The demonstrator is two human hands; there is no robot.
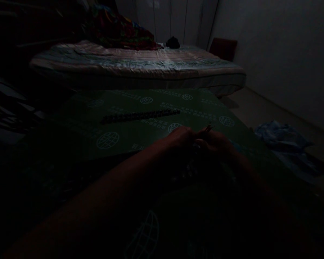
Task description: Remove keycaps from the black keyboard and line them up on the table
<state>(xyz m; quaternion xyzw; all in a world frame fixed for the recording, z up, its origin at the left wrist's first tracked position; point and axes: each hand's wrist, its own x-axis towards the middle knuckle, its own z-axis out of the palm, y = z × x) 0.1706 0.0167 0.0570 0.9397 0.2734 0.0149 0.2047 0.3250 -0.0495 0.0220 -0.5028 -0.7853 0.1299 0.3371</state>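
Both hands meet over a green printed board (129, 133) in very dim light. My left hand (181, 136) is closed, its fingers turned toward the other hand. Close against it, my right hand (217, 141) is closed too. A small thin piece with pointed ends (209, 127) sticks up between them; its kind is too dark to make out. Beneath the hands lie small shiny bits (189, 172), mostly lost in shadow. Farther off on the board rests a long dark row of small black pieces (140, 116).
Beyond the board stands a bed with a striped sheet (162, 66), a colourful blanket (121, 30) and a dark bundle (173, 42) on it. To the right, a pale plastic bag (280, 135) lies on the floor by the wall (283, 54). Dark clutter fills the left.
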